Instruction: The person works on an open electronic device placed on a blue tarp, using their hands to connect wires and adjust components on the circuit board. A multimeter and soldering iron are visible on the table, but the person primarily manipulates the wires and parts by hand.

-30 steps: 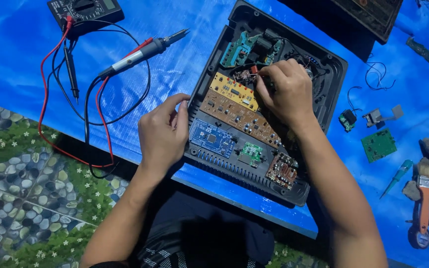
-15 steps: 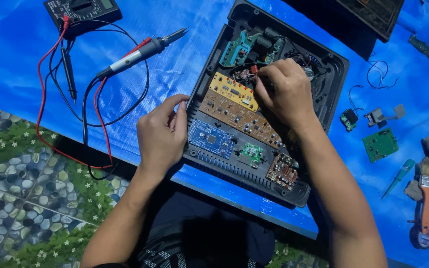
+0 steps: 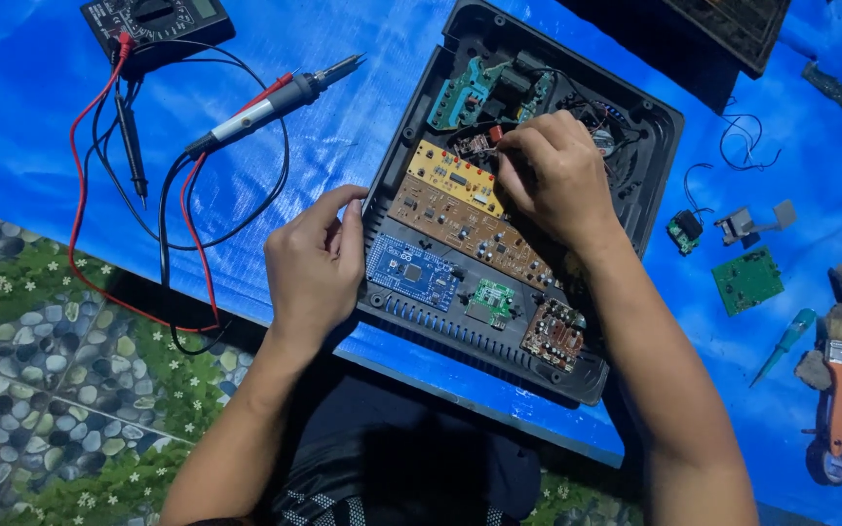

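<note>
Down at the near edge of the blue-covered counter [image 3: 41, 117] lies an open black device housing [image 3: 635, 127], tilted, with several circuit boards packed inside. The left hand [image 3: 314, 268] rests against the housing's left rim, fingers curved loosely along the edge and thumb on the outer side; it grips the rim rather than pinching anything. The right hand [image 3: 553, 175] reaches into the middle of the housing, fingers bunched together at a small reddish part near the yellow board [image 3: 450, 173]; whether it truly holds that part cannot be told, since the fingertips cover it. This hand also hides part of the brown board [image 3: 460, 229] beneath it. A blue board [image 3: 411, 273] sits near the left hand.

Toward the far left corner a black multimeter [image 3: 153, 19] is cut off by the frame, its red and black leads looping across the cloth beside a soldering iron [image 3: 275, 102]. Near the right edge lie a small green board [image 3: 747, 280] and an orange-handled brush [image 3: 840, 375]. Another dark device [image 3: 733, 24] at the far edge is only partly in view.
</note>
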